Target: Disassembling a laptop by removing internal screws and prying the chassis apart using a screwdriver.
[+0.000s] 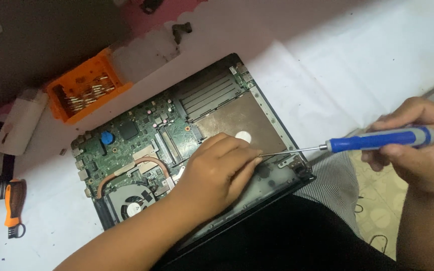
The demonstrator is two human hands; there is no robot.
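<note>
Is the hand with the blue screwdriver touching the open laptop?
Apart. The head view shows the right hand gripping the blue screwdriver off to the side, clear of the open laptop.

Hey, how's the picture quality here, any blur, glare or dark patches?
Head view: soft all over, fine detail on the green circuit board smeared; top-left corner falls into deep shadow; white paper sheet brightly lit, slightly washed out; left hand and right hand holding the blue-handled screwdriver evenly lit, no hard glare.

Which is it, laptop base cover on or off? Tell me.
Off. The laptop lies with its green circuit board, fan and copper heat pipe bare, the left hand resting on it.
</note>
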